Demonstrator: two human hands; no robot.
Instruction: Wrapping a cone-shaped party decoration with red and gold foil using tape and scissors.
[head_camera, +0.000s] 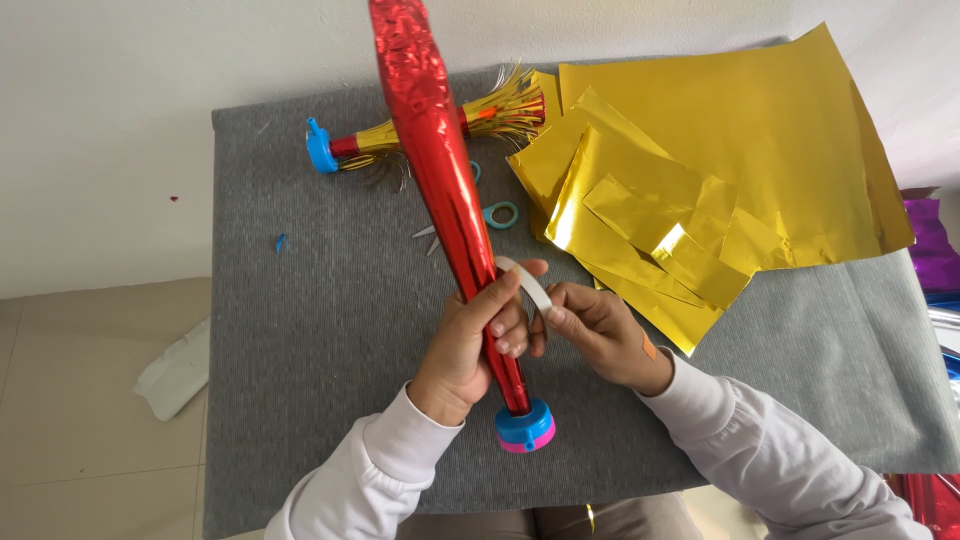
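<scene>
Your left hand (470, 335) grips the red foil horn (440, 190); your right hand (600, 335) pinches the white tape strip (527, 283). Press it flat, without wrinkles.

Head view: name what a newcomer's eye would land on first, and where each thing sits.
First the long red foil horn, slanting up the middle from a blue and pink mouthpiece, gripped by the left hand while the right hand pinches a white strip against it. Then the gold foil sheets piled at the upper right of the grey table.
</scene>
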